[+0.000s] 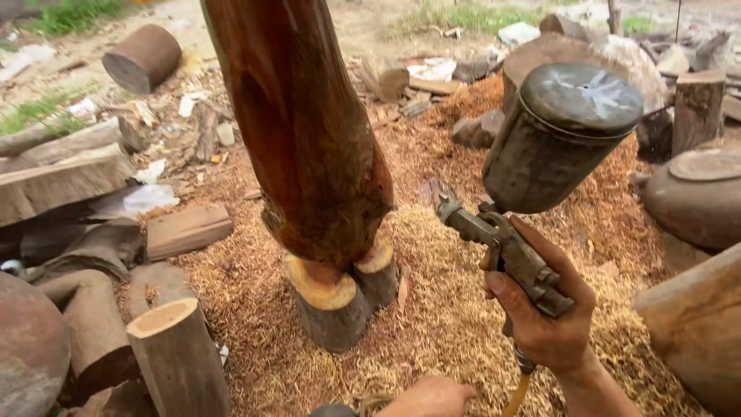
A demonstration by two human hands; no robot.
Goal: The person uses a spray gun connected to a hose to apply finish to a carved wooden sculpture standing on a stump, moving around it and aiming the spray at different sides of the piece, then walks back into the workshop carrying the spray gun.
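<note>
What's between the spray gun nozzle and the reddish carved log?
In the head view, nothing solid lies between the spray gun in the right hand and the reddish log: only open air, with sawdust-covered ground behind the gap.

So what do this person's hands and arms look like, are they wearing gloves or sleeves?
No gloves: both the right hand and the left hand are bare. The right forearm shows no sleeve, watch or ring. Something dark and rounded sits beside the left hand, possibly a cuff, but too little shows to tell.

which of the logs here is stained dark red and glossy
The tall carved log at centre, standing on pale-cut stub feet right ahead of the spray gun held in the right hand. The other logs around it are bare, dull brown or grey wood.
</note>
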